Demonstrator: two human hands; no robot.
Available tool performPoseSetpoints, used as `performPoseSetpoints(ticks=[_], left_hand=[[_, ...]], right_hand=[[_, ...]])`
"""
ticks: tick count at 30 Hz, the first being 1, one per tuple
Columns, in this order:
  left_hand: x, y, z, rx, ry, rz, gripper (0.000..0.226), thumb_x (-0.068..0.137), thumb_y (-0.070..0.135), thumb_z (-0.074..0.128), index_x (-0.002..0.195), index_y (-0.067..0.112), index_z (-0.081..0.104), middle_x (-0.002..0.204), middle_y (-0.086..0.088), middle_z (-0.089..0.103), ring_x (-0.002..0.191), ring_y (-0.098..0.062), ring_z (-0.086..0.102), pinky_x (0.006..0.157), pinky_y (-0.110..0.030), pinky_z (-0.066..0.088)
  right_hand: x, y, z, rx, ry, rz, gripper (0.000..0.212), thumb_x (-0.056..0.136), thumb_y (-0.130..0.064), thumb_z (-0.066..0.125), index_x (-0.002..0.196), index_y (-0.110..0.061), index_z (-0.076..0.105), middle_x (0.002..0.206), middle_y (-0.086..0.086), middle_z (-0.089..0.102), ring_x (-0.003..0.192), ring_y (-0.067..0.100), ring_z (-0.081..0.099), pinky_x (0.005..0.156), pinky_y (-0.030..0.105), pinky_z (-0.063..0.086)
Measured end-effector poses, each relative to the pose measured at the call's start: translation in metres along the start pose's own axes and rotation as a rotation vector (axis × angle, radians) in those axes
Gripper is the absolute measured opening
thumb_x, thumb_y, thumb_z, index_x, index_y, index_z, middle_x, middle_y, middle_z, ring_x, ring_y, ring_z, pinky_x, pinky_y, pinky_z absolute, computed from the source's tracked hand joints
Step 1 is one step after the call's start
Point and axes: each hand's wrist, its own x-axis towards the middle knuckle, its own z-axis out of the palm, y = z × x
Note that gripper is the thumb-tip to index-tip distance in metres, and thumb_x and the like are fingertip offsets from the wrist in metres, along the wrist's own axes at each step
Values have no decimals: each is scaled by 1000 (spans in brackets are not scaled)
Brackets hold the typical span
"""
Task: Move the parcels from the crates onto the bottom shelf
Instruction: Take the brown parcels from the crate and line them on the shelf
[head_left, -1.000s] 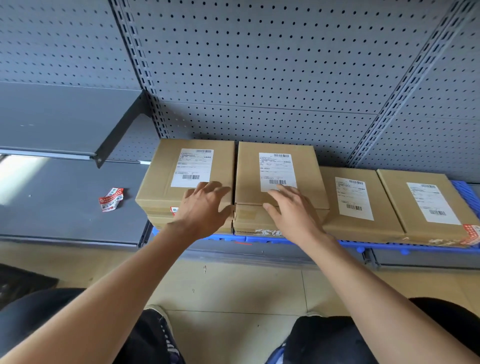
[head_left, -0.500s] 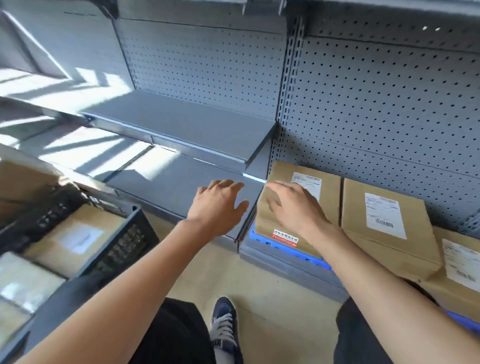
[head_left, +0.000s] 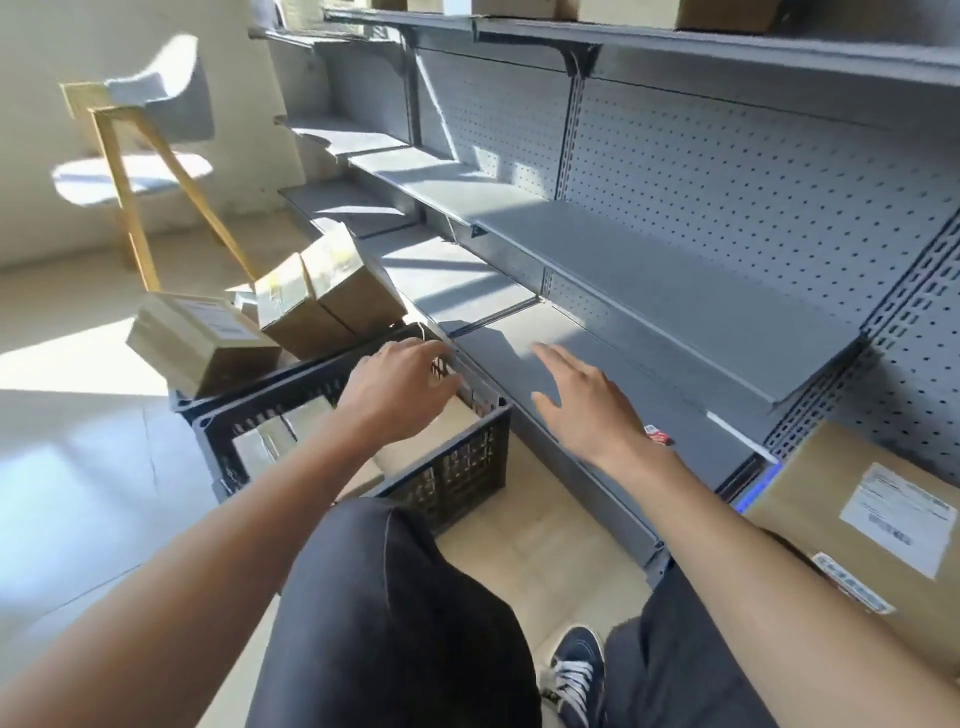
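A black slatted crate stands on the floor by my knees with brown parcels inside it. More brown parcels are piled on a second crate behind it. My left hand hovers over the near crate with relaxed fingers, holding nothing. My right hand is spread open above the grey bottom shelf, also empty. A labelled brown parcel lies on the bottom shelf at the right edge of the view.
A grey middle shelf overhangs the bottom shelf, backed by perforated panels. A small red and white scrap lies on the bottom shelf. A chair with wooden legs stands at the far left. My knees and a shoe are below.
My view has swung left from the parcels on the shelf to the crates. Both hands have left the shelved parcels and moved left, the left one over the crate.
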Motion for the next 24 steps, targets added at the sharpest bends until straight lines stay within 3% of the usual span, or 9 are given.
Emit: performPoseSetpoints(ticks=[6, 12, 15, 19, 24], left_hand=[[-19, -73, 9, -73, -39, -197, 45, 100, 50, 52, 140, 30, 56, 141, 3, 59, 125, -21, 56, 96, -37, 48], [-37, -140, 44, -148, -70, -333, 47, 100, 50, 53, 141, 27, 56, 146, -1, 56, 134, -24, 50, 107, -43, 44], [-45, -171, 61, -190, -82, -421, 50, 98, 53, 54, 142, 27, 55, 146, -1, 56, 129, -23, 55, 106, -45, 48], [-55, -207, 85, -219, -118, -492, 51, 98, 50, 54, 143, 25, 54, 148, 0, 55, 136, -21, 49, 111, -43, 41], [-53, -238, 112, -270, -128, -546, 53, 98, 46, 56, 145, 21, 53, 148, -2, 54, 137, -22, 48, 114, -41, 38]], right_hand=[[31, -42, 48, 68, -124, -44, 55, 101, -28, 52, 153, -27, 34, 158, -1, 37, 137, 30, 44, 108, 45, 43], [57, -79, 114, 95, -263, -92, 56, 102, -28, 50, 155, -25, 31, 157, -5, 37, 137, 25, 42, 102, 38, 43], [69, -94, 146, 99, -345, -91, 57, 103, -28, 50, 156, -25, 30, 160, -3, 32, 143, 25, 35, 110, 41, 38], [82, -107, 186, 125, -455, -84, 59, 103, -29, 52, 156, -27, 27, 162, -1, 30, 148, 23, 28, 117, 42, 31], [101, -117, 230, 137, -554, -87, 58, 102, -26, 51, 156, -25, 29, 158, -1, 35, 143, 24, 34, 113, 43, 34]])
